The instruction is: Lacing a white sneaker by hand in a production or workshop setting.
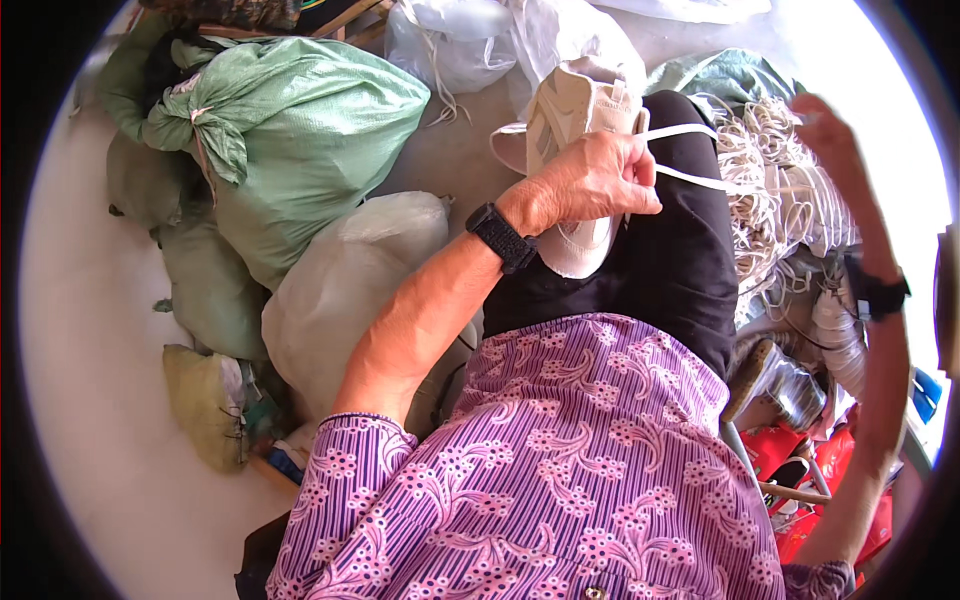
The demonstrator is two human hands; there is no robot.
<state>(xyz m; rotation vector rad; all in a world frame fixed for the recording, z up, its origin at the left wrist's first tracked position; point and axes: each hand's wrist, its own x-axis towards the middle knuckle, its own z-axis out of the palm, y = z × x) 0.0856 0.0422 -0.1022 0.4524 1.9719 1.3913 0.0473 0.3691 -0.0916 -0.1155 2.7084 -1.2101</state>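
Observation:
A beige and white sneaker [580,105] lies on my lap, its heel away from me and its toe toward me. My left hand [600,178] is closed over its middle, thumb and fingers pinched together at the laces. Two strands of white shoelace [690,178] stretch from the sneaker to the right across my dark trouser leg. My right hand [828,130] is raised at the far right, beyond a heap of white laces [765,175]. Motion and glare blur its fingers, so whether it holds a lace end cannot be made out.
Large green sacks [310,130] and a pale sack [350,280] stand at my left. Clear plastic bags [450,45] lie ahead. On my right are a shoe in plastic wrap [765,385] and red bags [775,450] beside a metal frame.

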